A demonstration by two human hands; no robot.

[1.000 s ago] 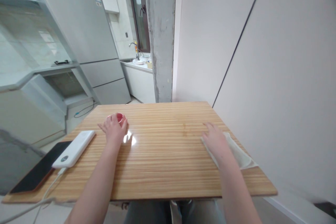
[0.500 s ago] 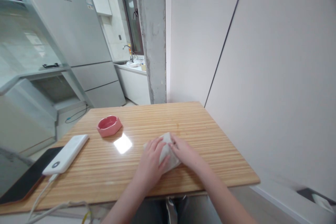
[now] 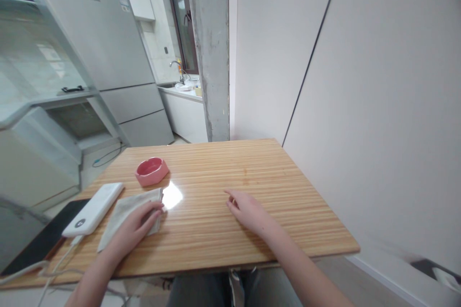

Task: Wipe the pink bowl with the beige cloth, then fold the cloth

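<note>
A folded grey-beige cloth (image 3: pixel 124 208) is spread on the left part of the wooden table (image 3: pixel 201 244). My left hand (image 3: pixel 139 228) rests on it palm down, with slightly bent fingers hooked at the cloth's right edge. Under the palm, part of the cloth is hidden. My right hand (image 3: pixel 248 211) is over the middle of the table with nothing in it; its index finger points left, the thumb stands apart, and the other fingers are partly hidden.
A pink ashtray (image 3: pixel 151 172) sits beyond the cloth. To the cloth's left, a white power bank (image 3: pixel 95 208) with a cable (image 3: pixel 65 256) plugged in overlaps a dark flat tablet-like object (image 3: pixel 43 237). A pale wall (image 3: pixel 360 129) rises along the right side.
My left hand has moved left with the cloth, from mid-table to beside the power bank. My right hand has come off the cloth and remains near the middle.
</note>
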